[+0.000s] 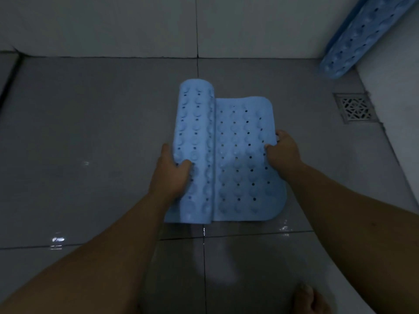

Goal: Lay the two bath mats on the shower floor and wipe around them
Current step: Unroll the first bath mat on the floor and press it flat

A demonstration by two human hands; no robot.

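Blue rubber fills the middle of my view — the bath mat [244, 159] lies half unrolled on the grey shower floor [90, 143], its flat part to the right, the rolled part to the left. My left hand [171, 175] grips the roll at about seven o'clock of the mat, thumb on top and fingers curled around the outside. My right hand [283, 150] pinches the flat edge at three o'clock, thumb pressing on the dotted surface. At one o'clock, well apart, the second mat [362, 35] leans rolled against the wall. A metal drain grate [354, 107] sits in the floor at two o'clock. My bare foot [310, 300] shows at five o'clock — near the frame's bottom edge.
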